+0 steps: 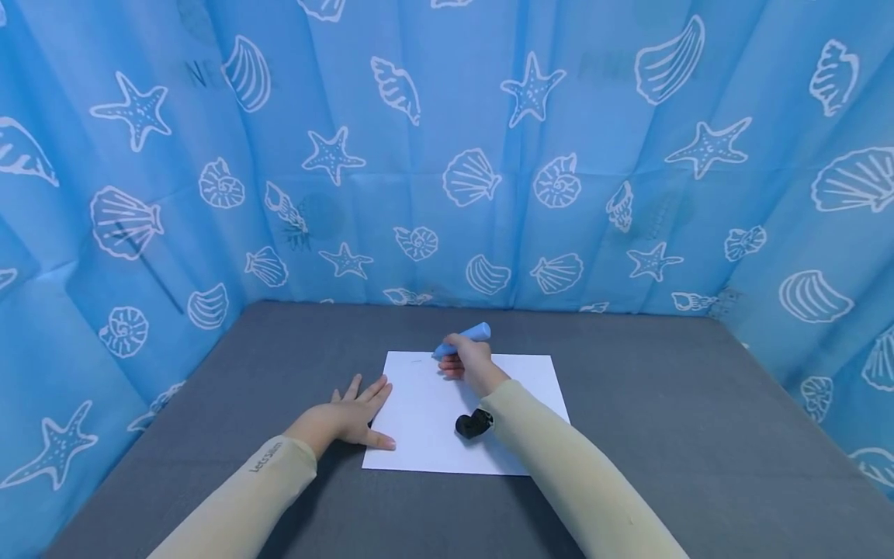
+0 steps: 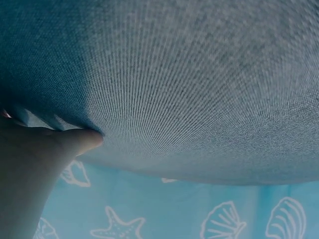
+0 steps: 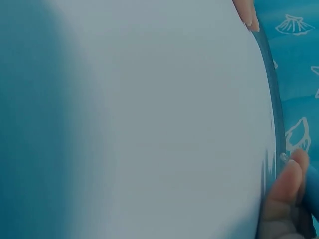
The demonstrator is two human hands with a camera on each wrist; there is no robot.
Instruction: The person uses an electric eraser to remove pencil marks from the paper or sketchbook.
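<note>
A white sheet of paper [image 1: 426,411] lies on the grey table, with a short faint mark near its upper left edge. My right hand [image 1: 471,365] holds a thick light-blue marker [image 1: 479,332], its tip low at the top part of the sheet and its rear end leaning up to the right. In the right wrist view, thumb and fingers [image 3: 285,186] pinch the marker [image 3: 313,191] close to its tip. My left hand [image 1: 352,418] lies flat with spread fingers at the sheet's left edge, thumb and fingertips over the paper. The left wrist view shows mainly one finger [image 2: 87,141] against the cloth.
Grey cloth covers the table [image 1: 649,404]. A blue curtain [image 1: 433,210] printed with white shells and starfish hangs behind and along both sides. A black wrist camera [image 1: 473,424] sits under the right cuff, above the paper.
</note>
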